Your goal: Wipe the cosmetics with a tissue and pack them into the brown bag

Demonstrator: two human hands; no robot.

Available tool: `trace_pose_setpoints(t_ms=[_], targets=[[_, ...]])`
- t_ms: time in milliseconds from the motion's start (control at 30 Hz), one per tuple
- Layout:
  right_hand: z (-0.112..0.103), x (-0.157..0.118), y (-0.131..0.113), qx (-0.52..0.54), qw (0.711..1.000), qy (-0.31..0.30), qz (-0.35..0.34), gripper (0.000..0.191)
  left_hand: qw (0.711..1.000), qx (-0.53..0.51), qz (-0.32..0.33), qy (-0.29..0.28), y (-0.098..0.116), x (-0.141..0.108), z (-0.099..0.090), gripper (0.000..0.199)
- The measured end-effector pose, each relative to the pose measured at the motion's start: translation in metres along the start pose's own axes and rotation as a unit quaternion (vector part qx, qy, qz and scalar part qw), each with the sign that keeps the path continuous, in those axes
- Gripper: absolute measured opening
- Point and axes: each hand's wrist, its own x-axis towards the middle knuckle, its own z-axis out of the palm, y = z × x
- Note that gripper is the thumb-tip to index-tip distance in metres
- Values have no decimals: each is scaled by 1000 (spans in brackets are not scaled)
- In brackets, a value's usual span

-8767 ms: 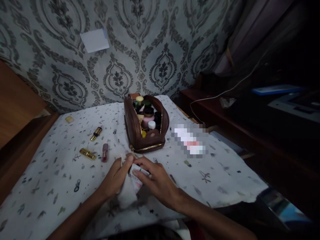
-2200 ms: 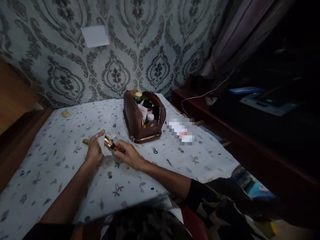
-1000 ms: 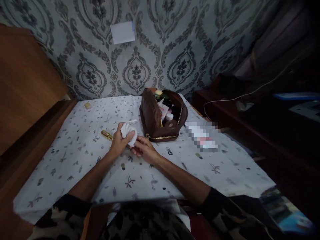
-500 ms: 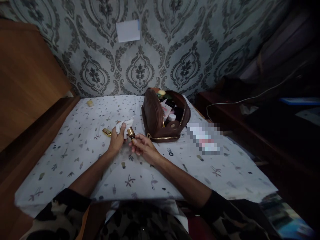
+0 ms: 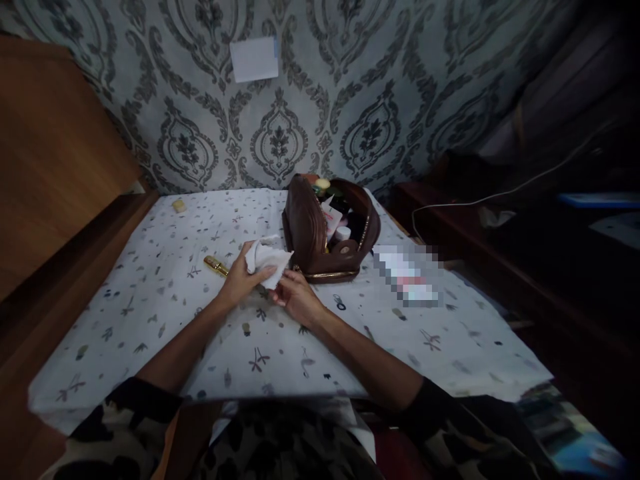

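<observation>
Left hand grips crumpled white cloth; right hand is beside it, grip hidden; handling appears unfinished. Brown leather bag stands open, stocked; slender gold tube lies outside, left.

No lettering, brand or number can be read. Reddish print on the small white box in the brown cosmetics bag, mid-frame, is too small, and the object right of it is pixelated beyond reading.
</observation>
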Motion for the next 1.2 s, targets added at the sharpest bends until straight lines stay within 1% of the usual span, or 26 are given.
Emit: trace_pose_setpoints(t_ms=[100, 167, 267, 333, 467, 533, 633, 733, 767, 833, 900, 967, 1067, 1133, 1200], targets=[[2, -3, -2, 11, 1000, -6, 9, 38, 1000, 7, -2, 19, 5, -1, 0, 43], [4, -5, -2, -6, 1000, -20, 12, 40, 999, 14, -13, 32, 9, -2, 0, 39], [5, -5, -1, -29, 999, -43, 14, 40, 997, 13, -39, 59, 12, -2, 0, 46], [5, -5, 0, -26, 998, -44, 20, 43, 995, 1, -59, 79, 10, -2, 0, 49], [4, -4, 0, -7, 999, -31, 19, 49, 984, -44, -127, 120, -1, 0, -1, 52], [3, -5, -2, 3, 999, -27, 17, 49, 977, -78, -155, 126, -7, 1, 0, 52], [2, -6, -5, 19, 999, -23, 23, 45, 971, -124, -160, 124, -10, 3, 1, 51], [1, -6, -7, 42, 999, -18, 24, 40, 969, -148, -157, 117, -5, 2, 2, 51], [0, -5, -7, 49, 998, -17, 22, 38, 970, -154, -156, 106, -3, 2, 1, 51], [-1, -4, -6, 59, 998, -13, 18, 35, 975, -153, -150, 60, 2, 1, -1, 53], [-3, -2, -4, 71, 997, -3, 15, 32, 983, -129, -129, 6, 5, 0, -3, 56], [-4, 0, -3, 84, 996, 8, 16, 31, 990, -101, -95, -22, 7, 0, -4, 60], [-5, 0, -2, 85, 996, 11, 30, 28, 994, -85, -73, -18, 6, 0, -4, 58], [-5, -1, -2, 73, 996, 0, 44, 25, 993, -77, -87, -2, 6, 0, -3, 49], [-4, -2, -2, 59, 996, -13, 58, 26, 991, -68, -108, 28, 6, -2, -2, 43]])
